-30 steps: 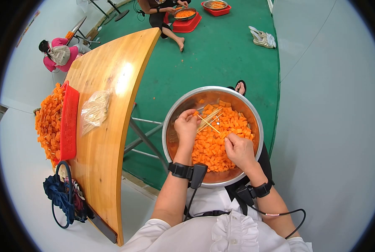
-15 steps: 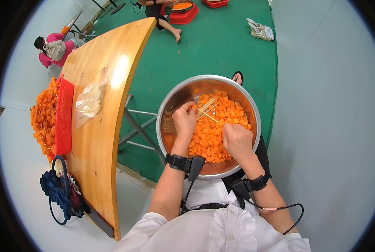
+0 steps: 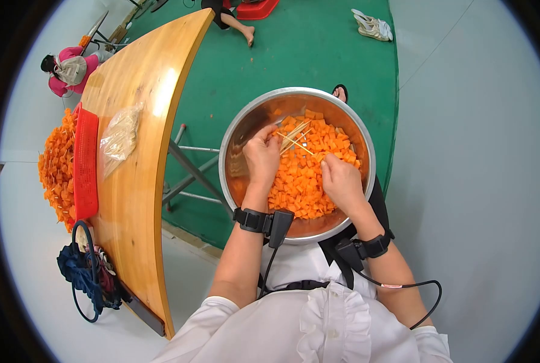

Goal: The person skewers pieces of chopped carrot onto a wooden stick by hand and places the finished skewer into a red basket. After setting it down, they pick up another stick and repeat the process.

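Note:
A wide metal bowl (image 3: 229,204) of diced carrot (image 3: 303,192) sits at my lap. My left hand (image 3: 263,158), over the bowl's left side, pinches one end of a thin wooden stick (image 3: 300,146); the stick slants down to the right over the carrot. Several more loose sticks (image 3: 296,130) lie on the carrot just beyond. My right hand (image 3: 344,183) is closed, its thumb and finger pinched together at the carrot pieces near the stick's free end. What those fingertips hold is hidden.
On the wooden table (image 3: 143,199) at left lie a clear bag of sticks (image 3: 120,139) and a red basket (image 3: 87,163) heaped with carrot pieces on sticks. A blue bag (image 3: 79,269) hangs at its near end. Shoes (image 3: 373,27) and other people are farther off.
The view has shifted, so the bowl and table appear higher and slightly left. My right hand's fingertips have come up to the carrot near the stick's end. My left hand keeps the stick.

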The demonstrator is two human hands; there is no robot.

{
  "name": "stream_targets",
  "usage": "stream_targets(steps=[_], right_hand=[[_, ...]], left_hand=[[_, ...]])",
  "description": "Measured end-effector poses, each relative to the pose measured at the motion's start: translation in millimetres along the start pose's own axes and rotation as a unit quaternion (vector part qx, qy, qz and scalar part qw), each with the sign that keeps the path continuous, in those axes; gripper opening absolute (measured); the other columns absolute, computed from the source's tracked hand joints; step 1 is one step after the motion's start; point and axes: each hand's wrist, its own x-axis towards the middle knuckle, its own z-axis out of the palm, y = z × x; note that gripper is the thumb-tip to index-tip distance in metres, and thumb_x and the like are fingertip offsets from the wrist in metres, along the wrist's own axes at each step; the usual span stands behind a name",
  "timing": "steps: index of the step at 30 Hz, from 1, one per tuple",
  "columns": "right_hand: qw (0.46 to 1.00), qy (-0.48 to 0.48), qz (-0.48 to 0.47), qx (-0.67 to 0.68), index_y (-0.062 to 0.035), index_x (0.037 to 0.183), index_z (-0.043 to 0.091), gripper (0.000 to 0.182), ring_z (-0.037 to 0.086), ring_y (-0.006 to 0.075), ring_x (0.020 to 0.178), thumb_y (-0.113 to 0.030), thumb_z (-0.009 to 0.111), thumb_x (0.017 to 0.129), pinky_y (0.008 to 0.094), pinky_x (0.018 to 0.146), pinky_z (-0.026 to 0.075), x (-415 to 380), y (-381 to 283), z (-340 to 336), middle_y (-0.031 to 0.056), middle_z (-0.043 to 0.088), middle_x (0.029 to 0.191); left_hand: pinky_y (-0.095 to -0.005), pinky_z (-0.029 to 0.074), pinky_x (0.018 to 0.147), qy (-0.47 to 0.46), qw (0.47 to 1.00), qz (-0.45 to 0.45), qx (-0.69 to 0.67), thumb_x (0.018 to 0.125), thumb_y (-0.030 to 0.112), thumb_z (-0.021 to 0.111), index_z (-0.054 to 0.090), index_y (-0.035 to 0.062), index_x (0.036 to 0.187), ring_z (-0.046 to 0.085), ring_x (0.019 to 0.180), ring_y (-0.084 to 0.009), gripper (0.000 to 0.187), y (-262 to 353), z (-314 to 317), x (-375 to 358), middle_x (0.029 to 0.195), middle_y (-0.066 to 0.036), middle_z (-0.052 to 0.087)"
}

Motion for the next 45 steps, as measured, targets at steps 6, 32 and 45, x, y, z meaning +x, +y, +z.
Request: stream_targets(steps=[6, 32, 45], right_hand=[[0.987, 0.060, -0.123, -0.086, -0.0043, 0.074, 0.048, 0.010, 0.058, 0.0308, 0.053, -0.009, 0.053, 0.080, 0.0401, 0.048, 0.044, 1, -4, 7, 0.0138, 0.054, 0.055], [0.997, 0.073, -0.021, -0.013, -0.0024, 0.075, 0.046, 0.018, 0.055, 0.0372, 0.054, -0.016, 0.048, 0.088, 0.0449, 0.050, 0.042, 5, 7, 6, 0.0186, 0.053, 0.056], [0.992, 0.106, 0.008, 0.074, -0.0023, 0.072, 0.046, 0.022, 0.054, 0.0379, 0.056, -0.017, 0.048, 0.088, 0.0448, 0.050, 0.041, 4, 8, 4, 0.0195, 0.052, 0.058]], left_hand=[[-0.0278, 0.050, 0.062, 0.009, 0.998, 0.060, 0.018, 0.078, -0.003, 0.053, 0.064, -0.0037, 0.097, 0.066, 0.070, -0.0200, 0.022, -6, 9, -9, 0.075, -0.017, 0.066], [-0.0263, 0.050, 0.071, -0.190, 0.977, 0.085, -0.040, 0.080, -0.004, 0.052, 0.062, -0.0016, 0.103, 0.065, 0.081, -0.0157, 0.025, 13, 13, -7, 0.089, -0.012, 0.067], [-0.0394, 0.045, 0.077, -0.236, 0.888, 0.276, 0.281, 0.066, -0.002, 0.061, 0.067, 0.0033, 0.082, 0.054, 0.087, -0.0328, 0.018, 0, 9, -16, 0.082, -0.017, 0.056]])
